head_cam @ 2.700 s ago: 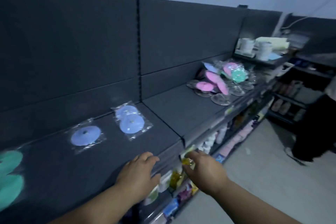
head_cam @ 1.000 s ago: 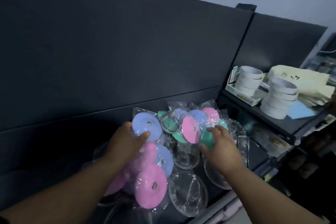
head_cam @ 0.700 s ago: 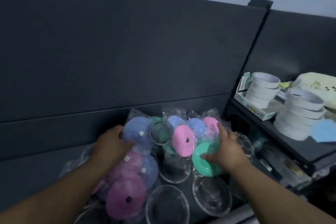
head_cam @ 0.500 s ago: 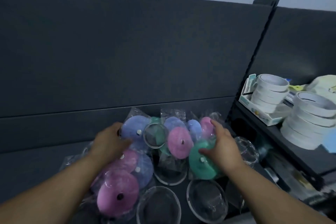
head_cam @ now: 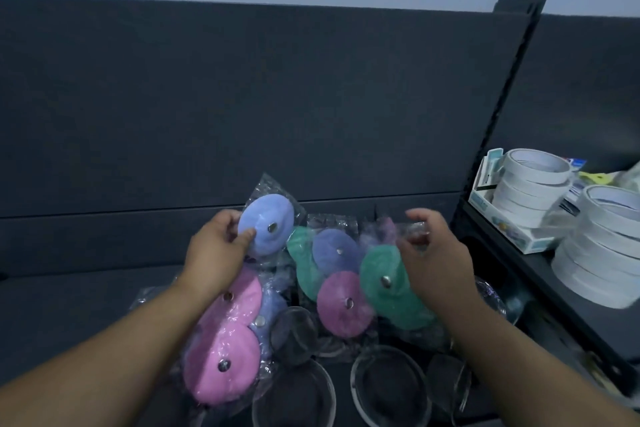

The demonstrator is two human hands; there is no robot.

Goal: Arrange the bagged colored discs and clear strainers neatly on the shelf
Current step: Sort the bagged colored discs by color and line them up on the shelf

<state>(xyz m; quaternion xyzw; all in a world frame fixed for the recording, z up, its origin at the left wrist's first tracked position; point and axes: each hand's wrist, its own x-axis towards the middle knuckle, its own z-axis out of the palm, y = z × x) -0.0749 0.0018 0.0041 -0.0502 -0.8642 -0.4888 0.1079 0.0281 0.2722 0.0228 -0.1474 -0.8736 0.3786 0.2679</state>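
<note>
2 grips are shown over the shelf (head_cam: pixel 69 305): the bagged blue disc (head_cam: pixel 266 229) is pinched by the left hand (head_cam: pixel 214 253); the bagged green disc (head_cam: pixel 384 281) lies just under the right hand (head_cam: pixel 436 253), whose curled grip cannot be judged.

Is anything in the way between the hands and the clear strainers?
Partly. The pink disc bag and green disc bag overlap the back strainers; the front strainers lie bare. Left hand grips the blue disc bag.

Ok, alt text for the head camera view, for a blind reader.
Left hand pinches a bagged blue disc over a heap of bagged discs and clear strainers on a dark shelf; right hand curls at the green disc's bag.
</note>
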